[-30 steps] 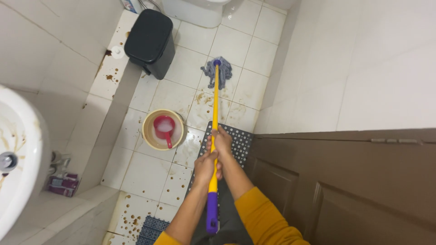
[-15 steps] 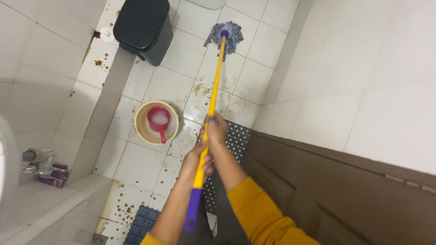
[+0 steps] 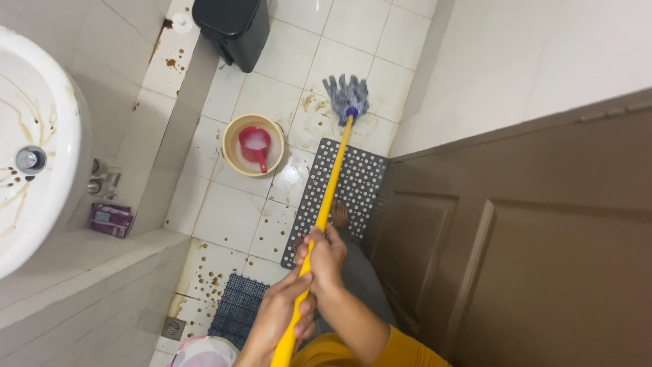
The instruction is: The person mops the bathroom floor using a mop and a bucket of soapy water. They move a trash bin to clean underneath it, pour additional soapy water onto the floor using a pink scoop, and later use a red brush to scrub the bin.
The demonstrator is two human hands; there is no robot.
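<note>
You are mid-scrub: left hand (image 3: 282,319) and right hand (image 3: 322,258) both clench the yellow mop handle (image 3: 331,183). Mop head (image 3: 346,95) rests on stained tiles, upper centre; next, drag it firmly across them.

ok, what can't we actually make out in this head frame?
- Mop handle: its lower end runs off the bottom edge.
- Left hand and right hand: palms hidden, wrapped around the handle.
- Blue mat: partly covered by the left arm.
- Person's foot: only the toes show, the leg hides the rest.
- Sink: cut off by the left edge.
- Red scoop in the bucket: contents too small to tell.
</note>
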